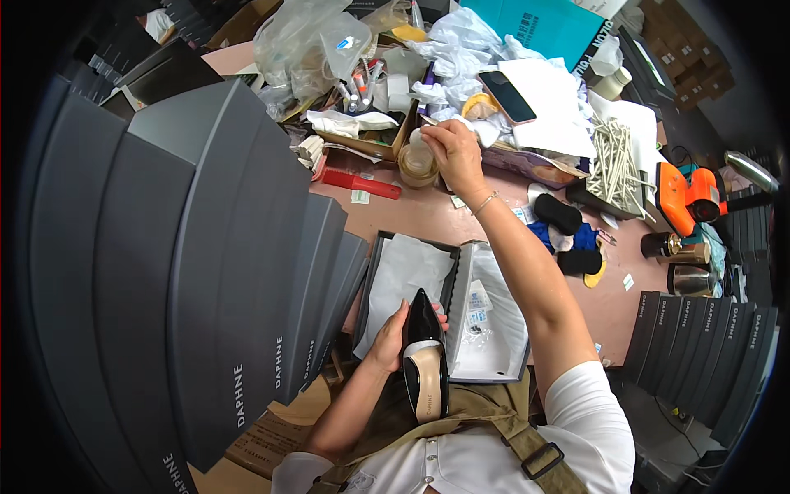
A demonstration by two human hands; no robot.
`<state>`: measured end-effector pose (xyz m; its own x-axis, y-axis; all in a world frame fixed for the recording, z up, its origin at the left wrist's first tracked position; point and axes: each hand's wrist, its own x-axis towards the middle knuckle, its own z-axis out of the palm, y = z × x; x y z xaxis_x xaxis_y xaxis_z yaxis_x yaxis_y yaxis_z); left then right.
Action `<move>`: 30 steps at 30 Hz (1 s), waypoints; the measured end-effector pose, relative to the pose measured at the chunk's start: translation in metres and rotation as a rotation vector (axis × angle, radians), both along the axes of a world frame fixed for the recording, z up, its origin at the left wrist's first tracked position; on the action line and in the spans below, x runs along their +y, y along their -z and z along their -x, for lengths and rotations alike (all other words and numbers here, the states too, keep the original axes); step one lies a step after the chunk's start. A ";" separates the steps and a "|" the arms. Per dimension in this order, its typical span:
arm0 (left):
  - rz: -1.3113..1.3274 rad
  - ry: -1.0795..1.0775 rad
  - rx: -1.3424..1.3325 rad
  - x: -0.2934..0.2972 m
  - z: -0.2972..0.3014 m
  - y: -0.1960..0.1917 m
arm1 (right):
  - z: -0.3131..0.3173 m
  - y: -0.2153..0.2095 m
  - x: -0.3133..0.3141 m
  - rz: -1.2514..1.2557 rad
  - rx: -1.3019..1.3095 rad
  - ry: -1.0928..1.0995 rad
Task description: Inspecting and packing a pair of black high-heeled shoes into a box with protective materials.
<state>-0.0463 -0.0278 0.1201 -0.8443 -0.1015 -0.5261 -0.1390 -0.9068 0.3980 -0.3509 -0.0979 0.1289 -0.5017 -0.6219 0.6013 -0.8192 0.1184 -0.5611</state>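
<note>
In front of my body, my left hand (387,337) is wrapped round a shiny black pointed shoe (424,317), toe away from me, beige insole facing up. Stretched far forward, my right hand (457,158) has its fingers pinched together at the mouth of a small glass jar (418,174). Something small and whitish shows at the fingertips, too unclear to name. Just beyond the shoe lies an open dark shoe box (374,284) lined with white tissue paper (411,267). Small clear sachets (477,313) lie in its right half.
Tall stacks of dark shoe boxes (239,247) rise at the left, with more boxes (691,354) at the right. A red brush (362,183), a phone (508,97), crumpled white paper (453,41), white sticks (613,165), black pads (558,214) and an orange tool (687,198) crowd the pink table (362,218).
</note>
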 end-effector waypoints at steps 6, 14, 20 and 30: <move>-0.023 -0.021 -0.043 -0.008 -0.006 0.016 | -0.004 0.036 -0.008 -0.048 0.126 -0.011; -0.005 -0.051 -0.015 -0.018 -0.008 0.008 | 0.001 0.036 -0.001 0.016 -0.092 -0.040; -0.024 -0.067 -0.016 -0.019 -0.014 0.015 | 0.008 0.043 0.077 0.938 -1.152 0.270; 0.013 -0.058 0.029 -0.016 -0.020 -0.003 | -0.007 0.043 0.006 -0.042 -0.028 -0.099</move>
<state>-0.0263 -0.0442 0.1235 -0.8515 -0.1570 -0.5003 -0.0750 -0.9078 0.4126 -0.3437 -0.0917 0.0858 -0.4525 -0.6938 0.5602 -0.8124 0.0617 -0.5798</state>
